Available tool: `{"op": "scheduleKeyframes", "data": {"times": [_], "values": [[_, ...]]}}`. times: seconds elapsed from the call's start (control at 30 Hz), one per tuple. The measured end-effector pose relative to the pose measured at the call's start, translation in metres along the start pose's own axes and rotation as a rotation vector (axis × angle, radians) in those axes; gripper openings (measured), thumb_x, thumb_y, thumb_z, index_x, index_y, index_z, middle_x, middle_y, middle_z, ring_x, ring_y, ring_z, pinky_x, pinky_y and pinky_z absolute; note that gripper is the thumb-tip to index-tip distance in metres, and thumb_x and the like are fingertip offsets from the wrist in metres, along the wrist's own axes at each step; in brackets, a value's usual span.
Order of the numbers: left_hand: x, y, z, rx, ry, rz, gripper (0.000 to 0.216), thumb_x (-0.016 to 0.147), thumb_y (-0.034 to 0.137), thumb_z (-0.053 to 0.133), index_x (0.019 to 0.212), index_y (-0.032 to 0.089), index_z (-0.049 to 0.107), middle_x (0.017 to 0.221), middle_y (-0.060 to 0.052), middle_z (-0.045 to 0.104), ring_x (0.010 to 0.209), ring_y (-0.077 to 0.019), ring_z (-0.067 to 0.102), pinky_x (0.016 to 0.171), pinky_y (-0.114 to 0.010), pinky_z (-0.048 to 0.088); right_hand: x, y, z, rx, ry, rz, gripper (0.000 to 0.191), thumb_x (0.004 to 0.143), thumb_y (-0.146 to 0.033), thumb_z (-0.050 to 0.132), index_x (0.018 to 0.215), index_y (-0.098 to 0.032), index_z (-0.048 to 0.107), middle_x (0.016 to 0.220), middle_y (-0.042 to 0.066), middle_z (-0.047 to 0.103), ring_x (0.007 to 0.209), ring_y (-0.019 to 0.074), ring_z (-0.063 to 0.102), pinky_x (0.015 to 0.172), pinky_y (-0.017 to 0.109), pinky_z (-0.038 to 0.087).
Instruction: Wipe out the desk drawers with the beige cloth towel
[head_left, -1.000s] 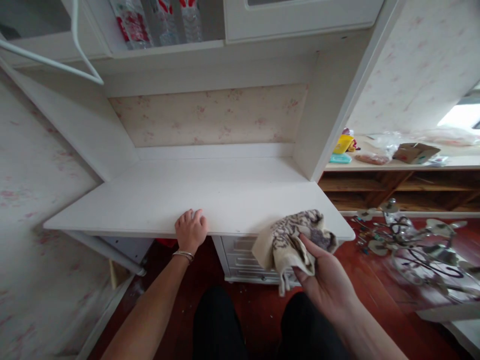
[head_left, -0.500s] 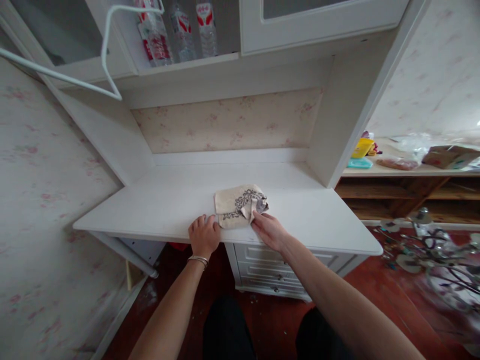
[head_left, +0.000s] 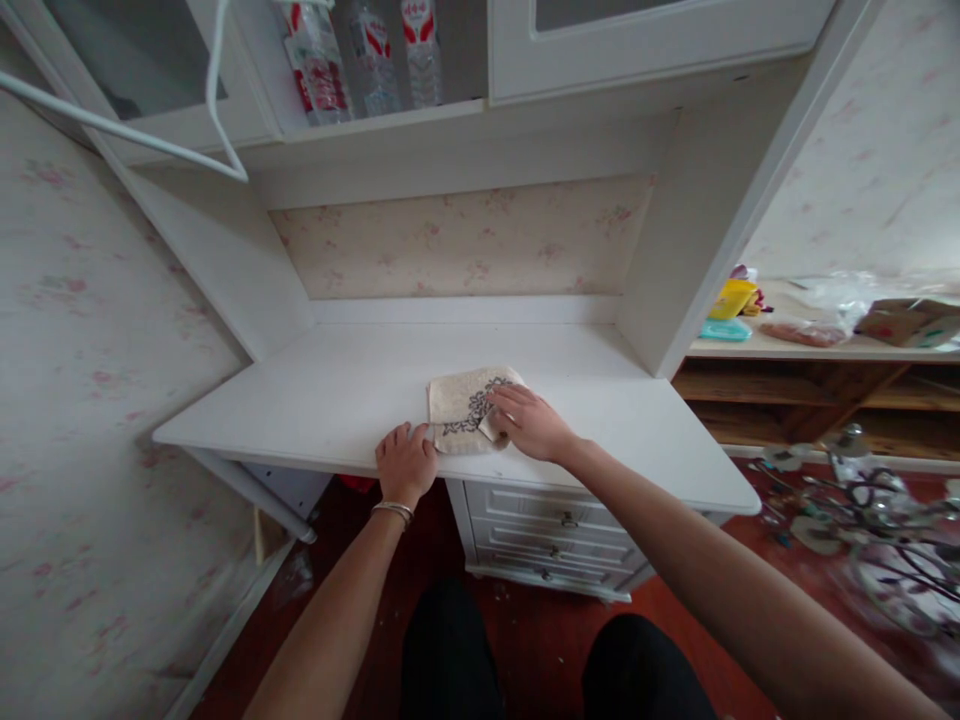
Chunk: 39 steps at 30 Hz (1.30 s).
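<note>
A beige cloth (head_left: 457, 405) with a dark pattern lies flat on the white desk top (head_left: 322, 400). My right hand (head_left: 529, 423) rests palm down on the cloth's right part, fingers spread over it. My left hand (head_left: 405, 463) sits at the desk's front edge, its fingers touching the cloth's near left corner. A bracelet is on my left wrist.
White drawers (head_left: 551, 540) sit under the desk. Water bottles (head_left: 360, 55) stand on the shelf above, next to a white hanger (head_left: 217, 110). A wooden shelf (head_left: 825, 345) to the right holds a yellow item and a box. A metal lamp fixture (head_left: 862, 510) lies on the red floor.
My right hand brought the crumpled cloth from beside the desk's right corner onto the desk top, spread it flat, then moved on top of it. My left hand stayed at the front edge.
</note>
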<state>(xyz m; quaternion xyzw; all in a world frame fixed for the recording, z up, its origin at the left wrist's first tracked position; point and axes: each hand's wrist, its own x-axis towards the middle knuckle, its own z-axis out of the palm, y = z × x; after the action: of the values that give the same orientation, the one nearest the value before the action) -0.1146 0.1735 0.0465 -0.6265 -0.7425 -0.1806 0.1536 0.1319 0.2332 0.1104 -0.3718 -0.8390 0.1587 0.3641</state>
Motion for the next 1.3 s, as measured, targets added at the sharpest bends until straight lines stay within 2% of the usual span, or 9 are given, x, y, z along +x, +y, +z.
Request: {"op": "scheduleKeyframes", "data": {"times": [0.17,0.37,0.47,0.67,0.77,0.9,1.03,1.17,1.3], "values": [[0.000,-0.001,-0.001,0.014,0.000,0.001,0.039,0.094,0.026,0.041,0.125,0.027,0.065,0.131,-0.009,0.059,0.119,-0.0270,0.051,0.101,-0.043,0.037,0.013,-0.012,0.009,-0.490,-0.334,0.059,0.042,0.103,-0.031,0.037,0.137,-0.018,0.056,0.128,0.014,0.064,0.124,0.0268,0.052,0.109,0.048,0.029],[0.000,-0.001,-0.001,0.021,0.008,0.009,0.037,0.094,0.025,0.042,0.123,0.027,0.066,0.131,-0.009,0.060,0.117,-0.0279,0.052,0.100,-0.045,0.038,-0.006,-0.009,-0.022,-0.633,-0.371,0.113,0.054,0.104,-0.044,0.029,0.086,-0.023,0.075,0.097,0.009,0.074,0.101,0.0250,0.063,0.095,0.042,0.035],[-0.001,-0.004,0.001,-0.008,0.009,0.009,0.036,0.094,0.026,0.043,0.122,0.026,0.066,0.130,-0.010,0.060,0.118,-0.0284,0.053,0.101,-0.046,0.038,-0.022,0.004,-0.037,-0.690,-0.505,0.263,0.046,0.099,-0.044,0.040,0.082,-0.021,0.076,0.091,0.011,0.075,0.090,0.0260,0.067,0.086,0.040,0.039],[0.018,-0.008,-0.007,-0.290,0.012,-0.092,0.035,0.091,0.015,0.039,0.115,0.019,0.064,0.117,-0.010,0.064,0.109,-0.0238,0.059,0.097,-0.039,0.046,-0.018,0.025,-0.047,-0.589,-0.170,0.398,0.037,0.095,-0.030,0.047,0.130,-0.024,0.059,0.125,0.007,0.065,0.096,0.0231,0.066,0.074,0.032,0.045],[0.031,0.005,-0.021,-0.296,0.051,0.116,0.028,0.091,0.020,0.047,0.113,0.018,0.064,0.117,-0.010,0.062,0.107,-0.0236,0.059,0.096,-0.037,0.048,-0.003,0.028,-0.036,-0.627,-0.206,0.237,0.055,0.090,-0.022,0.054,0.144,-0.032,0.045,0.146,0.005,0.050,0.104,0.0245,0.064,0.073,0.032,0.047],[0.041,0.029,-0.033,-0.133,-0.037,0.366,0.022,0.091,0.028,0.054,0.105,0.022,0.070,0.126,-0.010,0.058,0.111,-0.0258,0.057,0.093,-0.039,0.050,0.013,0.031,-0.019,-0.661,-0.346,0.127,0.043,0.095,-0.019,0.046,0.135,-0.036,0.054,0.143,0.001,0.052,0.106,0.0242,0.063,0.073,0.031,0.047],[0.044,0.039,-0.027,-0.044,-0.102,0.471,0.024,0.092,0.032,0.054,0.106,0.025,0.073,0.141,-0.010,0.052,0.128,-0.0293,0.049,0.101,-0.043,0.046,0.021,0.027,-0.017,-0.657,-0.292,0.162,0.029,0.102,-0.029,0.040,0.123,-0.028,0.059,0.127,0.004,0.061,0.095,0.0224,0.066,0.071,0.030,0.046],[0.043,0.038,-0.019,-0.031,-0.098,0.462,0.036,0.094,0.029,0.053,0.128,0.021,0.061,0.146,-0.010,0.050,0.132,-0.0281,0.047,0.104,-0.043,0.043,0.023,0.014,-0.026,-0.638,-0.152,0.143,0.029,0.103,-0.030,0.035,0.124,-0.022,0.054,0.121,0.008,0.061,0.091,0.0217,0.066,0.072,0.031,0.045],[0.040,0.040,-0.023,-0.028,-0.107,0.382,0.031,0.095,0.031,0.054,0.121,0.016,0.059,0.117,-0.011,0.067,0.108,-0.0244,0.061,0.092,-0.038,0.046,0.017,0.000,-0.032,-0.635,-0.132,0.153,0.027,0.102,-0.031,0.037,0.118,-0.020,0.055,0.118,0.009,0.061,0.089,0.0214,0.065,0.072,0.031,0.044]]}}
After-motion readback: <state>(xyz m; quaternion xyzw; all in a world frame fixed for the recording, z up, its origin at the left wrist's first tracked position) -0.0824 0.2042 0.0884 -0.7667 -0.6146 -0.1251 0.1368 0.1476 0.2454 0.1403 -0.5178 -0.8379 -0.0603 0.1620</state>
